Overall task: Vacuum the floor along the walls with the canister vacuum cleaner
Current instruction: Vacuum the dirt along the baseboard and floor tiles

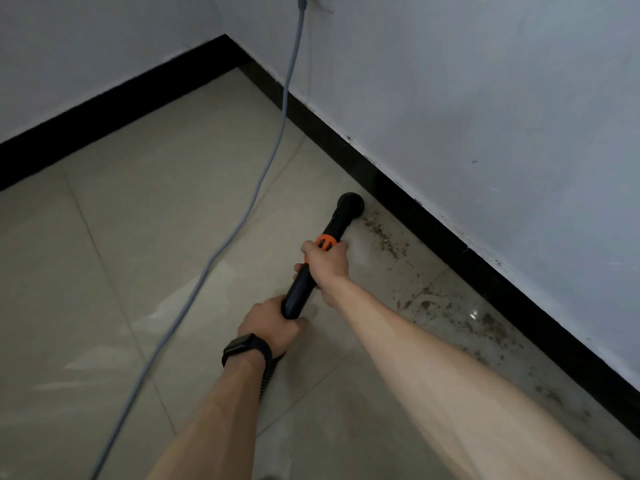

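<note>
Both hands are clamping the black vacuum wand (298, 293): the right hand (327, 263) is wrapping it just below the orange collar (325, 242), and the left hand (268, 322), wearing a black watch (244, 346), is gripping its rear end. The round nozzle (350, 203) is sitting on the tile floor (156, 220) at 1 o'clock from the right hand, just beside the black baseboard (450, 230). Brown debris (384, 237) is trailing off toward 4 o'clock, and a grey power cord (277, 147) is running from 12 to 7.

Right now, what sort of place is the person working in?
Likely an indoor room, near its corner: beige floor tiles, painted walls edged with black skirting, a grey cord rising up the wall. Left hand and right hand grip the vacuum wand.
</note>
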Demonstrator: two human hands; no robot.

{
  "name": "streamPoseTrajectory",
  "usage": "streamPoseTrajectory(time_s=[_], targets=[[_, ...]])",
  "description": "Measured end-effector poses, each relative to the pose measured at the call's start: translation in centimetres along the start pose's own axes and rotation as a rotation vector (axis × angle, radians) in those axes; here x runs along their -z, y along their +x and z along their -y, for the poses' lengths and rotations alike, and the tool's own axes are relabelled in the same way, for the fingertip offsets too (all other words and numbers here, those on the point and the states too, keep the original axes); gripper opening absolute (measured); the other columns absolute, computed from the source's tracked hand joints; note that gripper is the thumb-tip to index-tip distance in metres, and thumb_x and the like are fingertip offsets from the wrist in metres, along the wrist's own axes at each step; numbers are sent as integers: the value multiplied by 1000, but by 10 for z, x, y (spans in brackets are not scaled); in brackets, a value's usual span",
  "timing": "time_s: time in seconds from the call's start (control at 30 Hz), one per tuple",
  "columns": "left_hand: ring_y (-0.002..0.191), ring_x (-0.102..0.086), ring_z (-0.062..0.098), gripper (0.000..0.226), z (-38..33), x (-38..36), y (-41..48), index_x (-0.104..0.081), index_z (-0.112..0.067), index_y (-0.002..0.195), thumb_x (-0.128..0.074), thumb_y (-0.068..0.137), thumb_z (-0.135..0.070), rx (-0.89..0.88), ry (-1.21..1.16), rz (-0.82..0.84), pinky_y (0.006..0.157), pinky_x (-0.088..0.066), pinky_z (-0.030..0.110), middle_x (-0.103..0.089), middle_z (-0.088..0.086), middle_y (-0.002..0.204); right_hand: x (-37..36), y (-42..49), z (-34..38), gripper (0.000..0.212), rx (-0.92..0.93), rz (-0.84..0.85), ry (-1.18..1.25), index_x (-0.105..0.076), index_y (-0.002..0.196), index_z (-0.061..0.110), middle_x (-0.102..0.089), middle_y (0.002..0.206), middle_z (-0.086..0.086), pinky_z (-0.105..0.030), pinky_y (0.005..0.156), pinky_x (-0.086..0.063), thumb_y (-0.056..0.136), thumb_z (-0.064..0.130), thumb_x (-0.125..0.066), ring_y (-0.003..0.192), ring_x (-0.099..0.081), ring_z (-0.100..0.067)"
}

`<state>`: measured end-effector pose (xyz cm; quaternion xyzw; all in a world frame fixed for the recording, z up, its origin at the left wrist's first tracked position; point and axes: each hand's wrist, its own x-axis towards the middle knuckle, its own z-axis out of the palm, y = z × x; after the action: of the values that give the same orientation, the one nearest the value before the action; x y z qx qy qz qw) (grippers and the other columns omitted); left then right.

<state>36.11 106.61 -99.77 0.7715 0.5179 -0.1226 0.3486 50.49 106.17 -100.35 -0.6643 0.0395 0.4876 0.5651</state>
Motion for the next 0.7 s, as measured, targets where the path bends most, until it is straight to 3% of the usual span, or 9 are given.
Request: streamPoseTrajectory(time_s=[0.23,0.37,0.5,0.7], targets=[[66,-61,13,20,39,17,-25,-53,-34,79,-66,71,-47,42,148,32,57,-48,25,-62,-7,75,-24,-37,-35,39,-35,-55,15,-34,125,17,-65,97,-8,-35,57,-63,97,19,-60,51,-69,-12],[68,-61,14,20,50,15,-39,-56,-37,87,-64,70,-46,59,160,39,59,-48,25,-62,-8,77,-29,-51,-51,37,-55,-108,26,-36,125,16,-69,94,-11,-43,64,-66,97,20,-60,49,-68,-12],[70,-60,15,27,51,5,-43,-59,-38,99,-62,75,-47,21,220,10,59,-46,26,-60,-10,79,-22,-55,-57,37,-59,-118,94,-41,125,15,-66,88,-7,-39,60,-64,94,18,-62,49,-67,-12],[70,-59,17,24,45,-5,-36,-55,-38,95,-58,75,-49,-39,299,-28,61,-46,28,-57,-11,77,-8,-52,-54,31,-15,-154,151,-45,114,15,-63,86,-7,-32,52,-58,89,15,-64,46,-65,-15]])
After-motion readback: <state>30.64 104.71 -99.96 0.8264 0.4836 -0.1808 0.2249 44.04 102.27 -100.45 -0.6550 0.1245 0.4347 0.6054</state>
